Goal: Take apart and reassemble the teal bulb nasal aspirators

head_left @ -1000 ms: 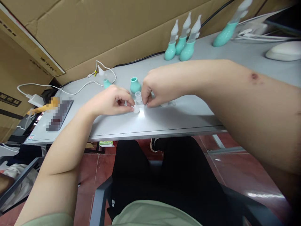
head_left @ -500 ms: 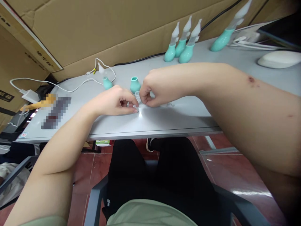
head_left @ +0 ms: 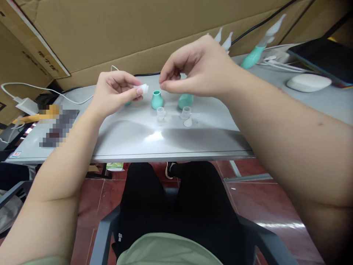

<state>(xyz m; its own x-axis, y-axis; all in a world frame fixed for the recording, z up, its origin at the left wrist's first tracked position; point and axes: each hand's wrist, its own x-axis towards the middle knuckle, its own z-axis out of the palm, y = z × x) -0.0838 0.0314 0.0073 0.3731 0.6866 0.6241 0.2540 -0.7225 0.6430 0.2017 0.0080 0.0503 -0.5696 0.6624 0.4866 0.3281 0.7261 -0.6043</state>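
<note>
My left hand pinches a small whitish translucent piece above the desk. To its right, my right hand is raised with thumb and fingertips together; whatever lies between them is too small to make out. Below and between the hands an open teal bulb stands upright. In front of it is a clear cup-like part. Under my right hand are another teal bulb, partly covered, a second clear cup and a small white piece.
Assembled teal bulbs with white tips stand behind my right hand, one more further right. A white mouse and dark laptop are at the right. A charger and cable lie left, near a blurred dark object.
Both hands have risen from the desk and moved apart. My left hand now shows a whitish piece in its fingertips, and the clear parts on the desk are uncovered.
</note>
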